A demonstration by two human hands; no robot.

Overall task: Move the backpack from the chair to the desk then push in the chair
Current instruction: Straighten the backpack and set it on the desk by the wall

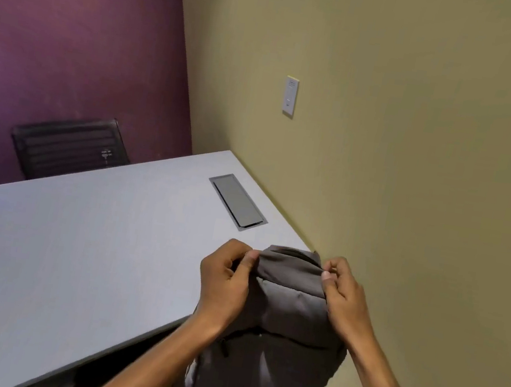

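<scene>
At the near right corner of the counter [73,249], the backpack [274,345] hangs upright, left hand [224,284] and right hand [345,296] pinching its top, the counter lying far-left.

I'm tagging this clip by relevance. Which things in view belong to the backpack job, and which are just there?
Part of the job:
- grey backpack, pinched at its top by the left hand and right hand
- desk, where it goes

Just there:
- black chair at the desk's far side
- cable hatch in the desk
- wall plate
</scene>
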